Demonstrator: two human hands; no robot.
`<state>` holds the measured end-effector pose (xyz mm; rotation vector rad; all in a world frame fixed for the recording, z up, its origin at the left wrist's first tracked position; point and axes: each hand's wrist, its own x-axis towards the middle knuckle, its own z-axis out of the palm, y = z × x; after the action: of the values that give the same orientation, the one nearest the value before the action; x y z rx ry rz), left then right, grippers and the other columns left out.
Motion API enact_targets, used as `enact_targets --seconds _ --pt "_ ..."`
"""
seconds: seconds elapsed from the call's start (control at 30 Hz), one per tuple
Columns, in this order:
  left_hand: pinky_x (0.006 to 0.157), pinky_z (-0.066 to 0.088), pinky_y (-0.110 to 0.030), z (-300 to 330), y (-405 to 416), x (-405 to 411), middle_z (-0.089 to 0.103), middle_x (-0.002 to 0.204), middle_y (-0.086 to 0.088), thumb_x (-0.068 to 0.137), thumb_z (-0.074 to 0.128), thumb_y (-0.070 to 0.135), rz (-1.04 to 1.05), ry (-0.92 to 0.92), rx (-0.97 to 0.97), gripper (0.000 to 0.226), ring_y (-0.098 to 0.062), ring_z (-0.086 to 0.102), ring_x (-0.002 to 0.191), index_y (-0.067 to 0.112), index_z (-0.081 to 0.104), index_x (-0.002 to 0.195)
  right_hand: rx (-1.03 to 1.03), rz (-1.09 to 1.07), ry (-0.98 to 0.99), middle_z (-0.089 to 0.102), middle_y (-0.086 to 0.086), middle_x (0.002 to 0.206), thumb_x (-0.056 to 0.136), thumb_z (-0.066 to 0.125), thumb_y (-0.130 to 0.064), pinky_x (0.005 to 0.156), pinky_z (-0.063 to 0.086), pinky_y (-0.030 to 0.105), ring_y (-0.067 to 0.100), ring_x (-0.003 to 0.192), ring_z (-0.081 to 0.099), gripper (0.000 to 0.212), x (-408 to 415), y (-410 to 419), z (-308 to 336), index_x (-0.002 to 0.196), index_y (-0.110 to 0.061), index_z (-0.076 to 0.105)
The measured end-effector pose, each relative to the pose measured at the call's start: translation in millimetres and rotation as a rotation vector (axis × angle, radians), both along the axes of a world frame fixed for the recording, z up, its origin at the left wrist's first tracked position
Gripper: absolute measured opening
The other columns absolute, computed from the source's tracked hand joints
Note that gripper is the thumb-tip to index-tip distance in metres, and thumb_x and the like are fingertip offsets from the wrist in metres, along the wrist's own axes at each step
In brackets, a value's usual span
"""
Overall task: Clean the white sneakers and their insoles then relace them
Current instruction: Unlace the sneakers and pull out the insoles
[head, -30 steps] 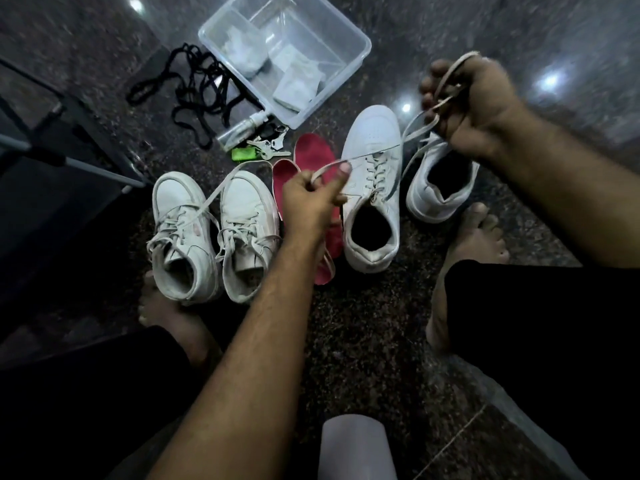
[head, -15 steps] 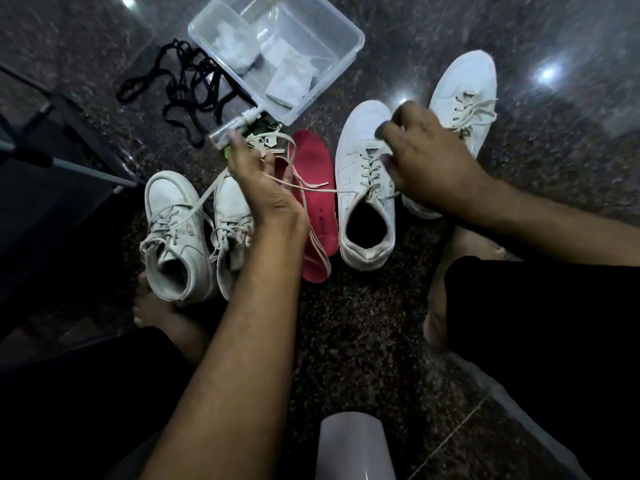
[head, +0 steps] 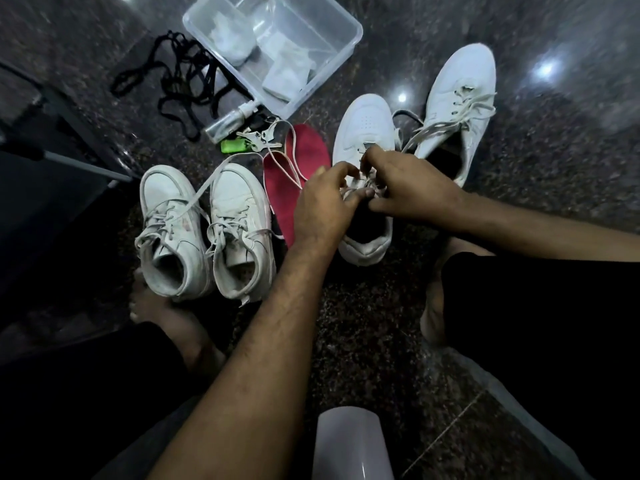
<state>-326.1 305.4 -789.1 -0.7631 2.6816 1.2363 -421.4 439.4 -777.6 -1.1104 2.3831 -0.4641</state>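
Floor [head: 519,209] is the workbench: person seated, everything fanned out within arm's reach. Tub [head: 349,43], upper centre, holds cloths, parked behind the shoes so it stays clear of the work. Left pair [head: 204,230], centre-left, stands laced, heels toward the person. Far shoe [head: 460,109], upper right, has laces loose. Centre shoe [head: 363,133] has its heel toward the person so the eyelets face up for lacing. Red insoles [head: 298,161] lie between the pairs (probably waiting to go back in). Left hand [head: 322,206] and right hand [head: 412,188] meet over the centre shoe's throat, fingers curled, pinching the lace [head: 360,183]; likely threading or tightening. Spray bottle [head: 228,119] and keys [head: 259,138] sit just below the tub.
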Motion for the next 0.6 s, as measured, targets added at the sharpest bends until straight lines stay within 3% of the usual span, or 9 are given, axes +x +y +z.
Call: enact_targets --seconds 0.2,0.43,0.53,0.6 --pt "0.073 0.050 -0.041 -8.2 -4.2 5.9 0.068 0.095 -0.007 0.093 0.060 0.025 -0.074 0.038 -0.182 0.018 -0.029 0.064 0.090 0.015 0.069 0.105 0.015 -0.090 0.089 0.057 0.012 0.105 0.089 0.048 -0.026 0.073 0.050 0.046 0.039 0.089 0.060 0.029 2.0 0.5 -4.6 0.116 -0.017 0.040" --pt "0.065 0.034 -0.036 -4.8 3.6 4.9 0.064 0.099 -0.008 0.098 0.055 0.030 0.053 -0.034 -0.392 0.021 -0.032 0.063 0.091 0.010 0.057 0.103 0.121 -0.155 0.170 0.049 0.018 0.106 0.099 0.040 -0.017 0.074 0.049 0.055 0.048 0.087 0.059 0.017 -8.6 13.8 -7.4 0.114 -0.013 0.032" --pt "0.065 0.036 -0.035 -3.6 4.2 6.0 0.065 0.099 -0.002 0.096 0.056 0.037 0.077 -0.048 -0.424 0.022 -0.029 0.064 0.092 0.016 0.059 0.104 0.162 -0.119 0.244 0.043 0.016 0.109 0.100 0.038 -0.013 0.061 0.045 0.049 0.045 0.083 0.059 0.017 -7.6 10.7 -4.2 0.116 -0.012 0.034" --pt "0.066 0.040 -0.034 -3.4 4.0 6.1 0.065 0.100 0.001 0.094 0.058 0.038 0.103 -0.037 -0.379 0.021 -0.027 0.064 0.092 0.021 0.059 0.106 0.152 -0.030 0.402 0.042 0.016 0.116 0.099 0.043 -0.016 0.050 0.036 0.040 0.039 0.089 0.058 0.020 -5.3 12.2 1.3 0.119 -0.012 0.039"
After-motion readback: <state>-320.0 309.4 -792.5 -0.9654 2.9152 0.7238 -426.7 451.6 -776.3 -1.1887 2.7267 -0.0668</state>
